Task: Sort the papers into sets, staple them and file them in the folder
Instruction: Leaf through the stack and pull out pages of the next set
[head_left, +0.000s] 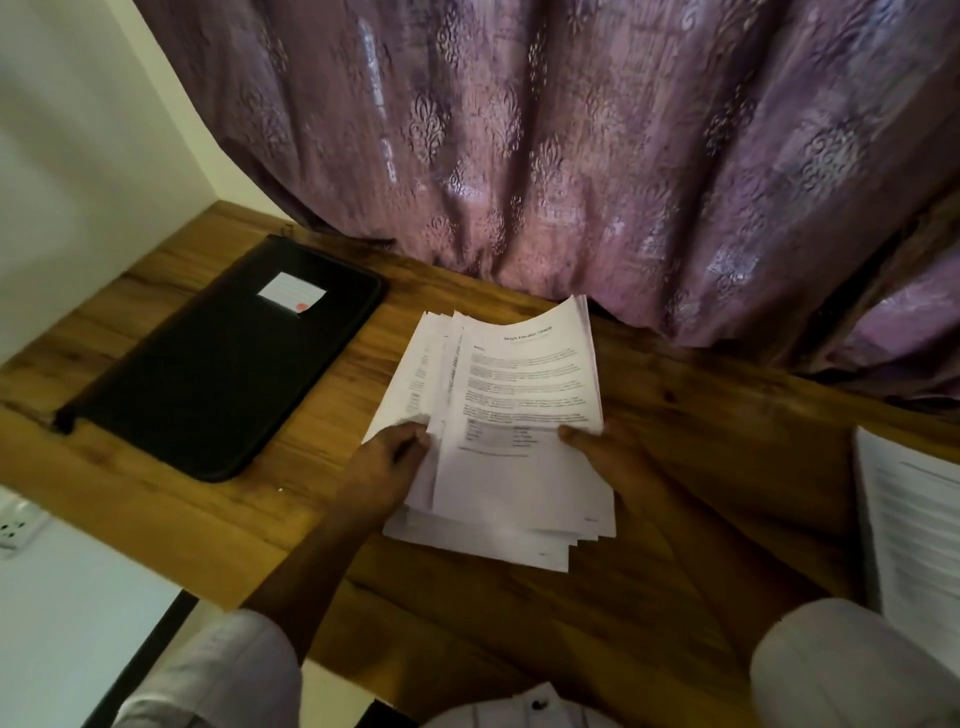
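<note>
A fanned stack of papers (519, 395) sits over the wooden table (717, 447), between both hands. The left hand (384, 467) pinches its left sheets with fingers curled; the right hand (618, 462) grips the right edge, thumb on the top page. A closed black folder (223, 364) lies well left, apart from both hands

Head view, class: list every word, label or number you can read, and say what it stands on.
None can be read.
Top sheet of the held papers: heading and paragraphs, too blurred.
White label on the black folder: red dot, any text too small.
Sheet at the right edge: print too blurred.
</note>
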